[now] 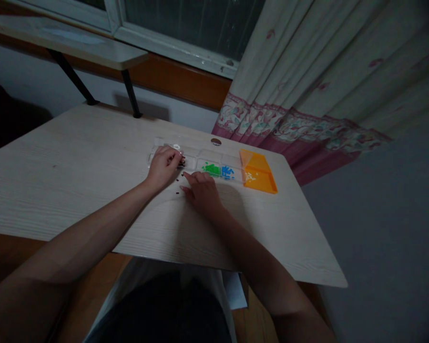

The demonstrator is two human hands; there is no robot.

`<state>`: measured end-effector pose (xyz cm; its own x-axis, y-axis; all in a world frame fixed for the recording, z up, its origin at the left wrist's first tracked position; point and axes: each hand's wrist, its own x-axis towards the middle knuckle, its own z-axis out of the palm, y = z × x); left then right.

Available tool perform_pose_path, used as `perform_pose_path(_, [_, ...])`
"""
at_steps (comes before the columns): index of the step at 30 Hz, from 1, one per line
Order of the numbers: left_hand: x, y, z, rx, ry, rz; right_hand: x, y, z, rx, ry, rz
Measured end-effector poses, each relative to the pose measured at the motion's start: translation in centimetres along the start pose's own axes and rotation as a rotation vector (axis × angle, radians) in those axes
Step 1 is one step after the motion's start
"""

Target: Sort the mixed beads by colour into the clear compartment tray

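Observation:
My left hand (pixel 161 167) is over the left end of a clear divided tray (pixel 191 163), thumb and fingertips drawn together in a pinch. Whatever lies between those fingertips is too small to make out. Small dark pieces (pixel 182 162) show in the compartment beside them. On the tabletop in front of the tray is my right hand (pixel 203 191), its thumb and index finger apart and the other fingers bent. Close to its index tip are a few loose dark pieces (pixel 177 180). Green pieces (pixel 211 168) and blue pieces (pixel 228 172) fill two compartments farther right.
An orange open box (pixel 262 181) with some white pieces (pixel 250 176) stands at the tray's right end. Behind the tray is a round hole cover (pixel 216 142). A raised shelf (pixel 103 52) on black legs is at the back left; a curtain (pixel 271 114) hangs at the back right.

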<state>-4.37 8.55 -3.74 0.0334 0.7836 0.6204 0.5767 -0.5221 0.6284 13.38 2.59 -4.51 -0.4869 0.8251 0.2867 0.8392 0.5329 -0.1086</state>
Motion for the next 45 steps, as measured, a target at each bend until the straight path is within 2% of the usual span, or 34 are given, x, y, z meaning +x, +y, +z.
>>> perform_pose_path(10, [-0.2,0.2,0.2,0.010,-0.005,0.021,0.5,-0.4,-0.3,-0.060,-0.030,0.008])
perform_pose_path(23, [-0.1,0.1,0.0,0.007,-0.031,0.025,0.4,0.4,-0.7,0.007,0.030,0.017])
perform_pose_path(28, [-0.1,-0.7,0.2,0.063,-0.058,-0.015,0.0,1.1,-1.5,0.056,0.097,0.073])
perform_pose_path(35, [0.0,-2.2,0.4,0.123,-0.012,-0.046,-0.3,2.8,-1.6,0.119,0.178,0.136])
perform_pose_path(45, [0.0,-2.5,0.1,0.217,0.024,-0.088,-0.4,2.5,-1.7,0.184,0.167,0.108])
